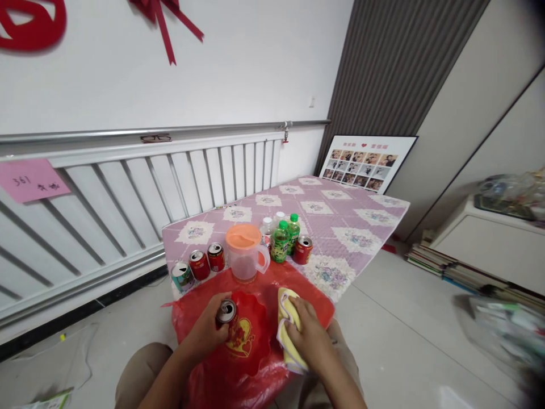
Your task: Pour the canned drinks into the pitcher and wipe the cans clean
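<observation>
The person's left hand (pixel 212 325) is pinching 1 open can (pixel 227 315) between thumb and fingers, over the red tray (pixel 255 341) at the near end of the table (pixel 336 233). The right hand (pixel 304 335) is bunching a yellow cloth (pixel 289 335) in its grip, beside the tray's right edge. Beyond the tray, a lidded pitcher (pixel 246 255) is standing between 3 cans (pixel 199 265) on the left and 2 green-capped bottles (pixel 281 243) on the right.

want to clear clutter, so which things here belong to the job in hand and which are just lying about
In the job:
- can in left hand
- yellow cloth in right hand
- likely red scalloped tray
- perhaps other cans, green-capped bottles, pitcher

Apparently just about:
- pink note
- photo board
</observation>
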A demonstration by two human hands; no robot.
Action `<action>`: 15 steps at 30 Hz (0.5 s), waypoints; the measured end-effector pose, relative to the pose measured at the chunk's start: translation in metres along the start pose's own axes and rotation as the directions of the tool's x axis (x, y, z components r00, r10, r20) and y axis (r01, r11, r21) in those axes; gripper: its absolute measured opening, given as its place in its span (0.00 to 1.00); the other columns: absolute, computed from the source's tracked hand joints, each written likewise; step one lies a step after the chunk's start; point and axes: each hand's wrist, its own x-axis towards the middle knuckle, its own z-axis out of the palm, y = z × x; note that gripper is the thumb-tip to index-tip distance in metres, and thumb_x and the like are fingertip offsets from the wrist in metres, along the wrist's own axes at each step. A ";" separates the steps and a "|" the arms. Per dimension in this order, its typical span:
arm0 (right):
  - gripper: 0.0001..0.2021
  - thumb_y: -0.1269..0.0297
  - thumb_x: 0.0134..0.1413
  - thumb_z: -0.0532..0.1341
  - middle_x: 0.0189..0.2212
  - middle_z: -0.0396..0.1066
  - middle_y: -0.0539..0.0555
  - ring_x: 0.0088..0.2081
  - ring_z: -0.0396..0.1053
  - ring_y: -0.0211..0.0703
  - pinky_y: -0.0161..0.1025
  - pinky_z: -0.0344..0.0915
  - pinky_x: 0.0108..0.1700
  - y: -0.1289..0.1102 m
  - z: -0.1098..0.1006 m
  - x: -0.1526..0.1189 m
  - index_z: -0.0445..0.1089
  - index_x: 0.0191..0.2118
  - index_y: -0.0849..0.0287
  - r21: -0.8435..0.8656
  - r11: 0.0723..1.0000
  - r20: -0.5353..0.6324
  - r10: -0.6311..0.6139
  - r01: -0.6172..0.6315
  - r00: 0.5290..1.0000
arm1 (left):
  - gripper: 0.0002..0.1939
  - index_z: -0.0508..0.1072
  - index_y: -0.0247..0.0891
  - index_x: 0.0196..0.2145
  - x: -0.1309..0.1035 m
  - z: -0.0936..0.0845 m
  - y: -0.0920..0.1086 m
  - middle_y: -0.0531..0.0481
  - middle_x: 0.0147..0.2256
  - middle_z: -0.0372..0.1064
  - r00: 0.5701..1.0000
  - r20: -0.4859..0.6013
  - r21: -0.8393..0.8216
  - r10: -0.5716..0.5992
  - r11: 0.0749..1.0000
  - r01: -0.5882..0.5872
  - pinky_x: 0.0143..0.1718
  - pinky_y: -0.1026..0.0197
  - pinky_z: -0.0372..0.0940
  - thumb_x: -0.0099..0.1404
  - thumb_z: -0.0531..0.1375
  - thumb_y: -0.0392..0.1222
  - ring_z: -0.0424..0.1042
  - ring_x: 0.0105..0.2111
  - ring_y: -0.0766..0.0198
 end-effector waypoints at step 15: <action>0.28 0.70 0.52 0.58 0.69 0.50 0.56 0.67 0.48 0.63 0.61 0.57 0.59 0.003 0.048 -0.005 0.66 0.61 0.52 -0.299 0.951 0.092 0.110 -0.078 0.990 | 0.36 0.62 0.37 0.58 -0.004 0.000 -0.006 0.40 0.58 0.64 1.000 0.012 0.017 0.001 1.000 -0.001 0.63 0.46 0.56 0.49 0.57 0.29 0.62 0.60 0.50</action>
